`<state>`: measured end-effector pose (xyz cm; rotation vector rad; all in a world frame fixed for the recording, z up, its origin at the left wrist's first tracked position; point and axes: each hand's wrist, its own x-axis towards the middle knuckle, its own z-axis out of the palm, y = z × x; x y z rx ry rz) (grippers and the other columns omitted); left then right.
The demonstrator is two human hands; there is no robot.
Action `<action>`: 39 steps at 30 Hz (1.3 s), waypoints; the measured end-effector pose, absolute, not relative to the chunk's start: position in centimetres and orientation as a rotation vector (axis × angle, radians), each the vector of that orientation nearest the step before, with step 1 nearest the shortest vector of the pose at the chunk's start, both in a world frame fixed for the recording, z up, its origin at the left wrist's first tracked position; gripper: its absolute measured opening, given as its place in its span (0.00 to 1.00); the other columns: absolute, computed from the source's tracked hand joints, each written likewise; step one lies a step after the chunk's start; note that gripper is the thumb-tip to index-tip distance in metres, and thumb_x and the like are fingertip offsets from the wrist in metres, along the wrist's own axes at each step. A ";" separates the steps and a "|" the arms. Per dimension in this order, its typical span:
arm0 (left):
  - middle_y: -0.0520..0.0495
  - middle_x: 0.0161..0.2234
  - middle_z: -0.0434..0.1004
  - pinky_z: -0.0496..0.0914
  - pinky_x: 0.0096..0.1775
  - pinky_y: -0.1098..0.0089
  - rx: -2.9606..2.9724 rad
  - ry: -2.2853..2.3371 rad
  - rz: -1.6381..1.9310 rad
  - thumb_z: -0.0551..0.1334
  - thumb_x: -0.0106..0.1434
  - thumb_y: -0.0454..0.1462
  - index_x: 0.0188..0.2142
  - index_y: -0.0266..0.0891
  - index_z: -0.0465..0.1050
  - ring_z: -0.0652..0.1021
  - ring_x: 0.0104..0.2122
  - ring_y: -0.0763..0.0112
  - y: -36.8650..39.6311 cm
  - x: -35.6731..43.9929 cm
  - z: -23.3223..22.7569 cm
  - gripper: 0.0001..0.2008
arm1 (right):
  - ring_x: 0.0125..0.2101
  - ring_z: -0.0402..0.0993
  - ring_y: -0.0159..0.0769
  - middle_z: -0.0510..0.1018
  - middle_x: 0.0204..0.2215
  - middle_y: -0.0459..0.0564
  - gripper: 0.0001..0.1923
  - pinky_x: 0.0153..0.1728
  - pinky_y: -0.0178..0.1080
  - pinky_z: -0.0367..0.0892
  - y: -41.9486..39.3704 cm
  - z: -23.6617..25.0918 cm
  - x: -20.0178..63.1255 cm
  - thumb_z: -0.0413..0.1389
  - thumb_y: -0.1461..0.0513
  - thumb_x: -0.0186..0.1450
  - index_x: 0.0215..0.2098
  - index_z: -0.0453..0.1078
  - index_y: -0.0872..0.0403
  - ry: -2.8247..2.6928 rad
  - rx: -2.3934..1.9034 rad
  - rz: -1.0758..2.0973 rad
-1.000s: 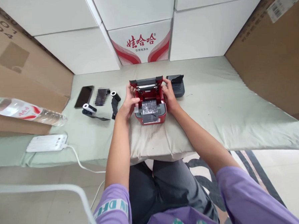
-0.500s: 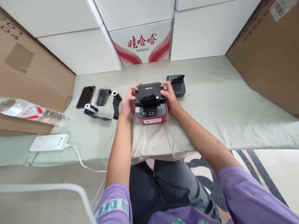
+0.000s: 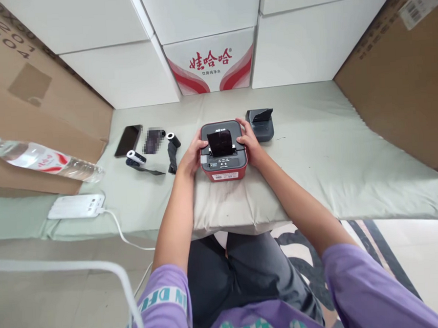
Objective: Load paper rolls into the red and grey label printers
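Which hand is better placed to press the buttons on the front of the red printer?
Probably left. The left hand rests by the red printer front corner, nearer its buttons; the right hand sits farther back.

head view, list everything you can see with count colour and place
printer: 1, red with black lid, centre, on cushion
cushion: 1, beige, table front edge
small printer: 1, dark grey, right of printer
phone: 1, black, left
rolls: 2, black and white, left of printer
power strip: 1, white, front left
bottle: 1, clear, far left
boxes: several, white and brown, behind
left hand: on printer's left side
right hand: on printer's right side
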<state>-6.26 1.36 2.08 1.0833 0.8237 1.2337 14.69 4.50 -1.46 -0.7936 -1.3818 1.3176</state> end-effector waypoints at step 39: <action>0.39 0.67 0.62 0.55 0.69 0.58 1.365 1.388 2.008 0.59 0.66 0.49 0.63 0.44 0.66 0.55 0.73 0.57 4.0 -5.8 -0.5 0.27 | 0.50 0.73 0.58 0.78 0.42 0.60 0.20 0.57 0.63 0.67 2.4 2.9 15.4 0.59 0.45 0.65 0.44 0.72 0.51 -1.706 -1.288 0.434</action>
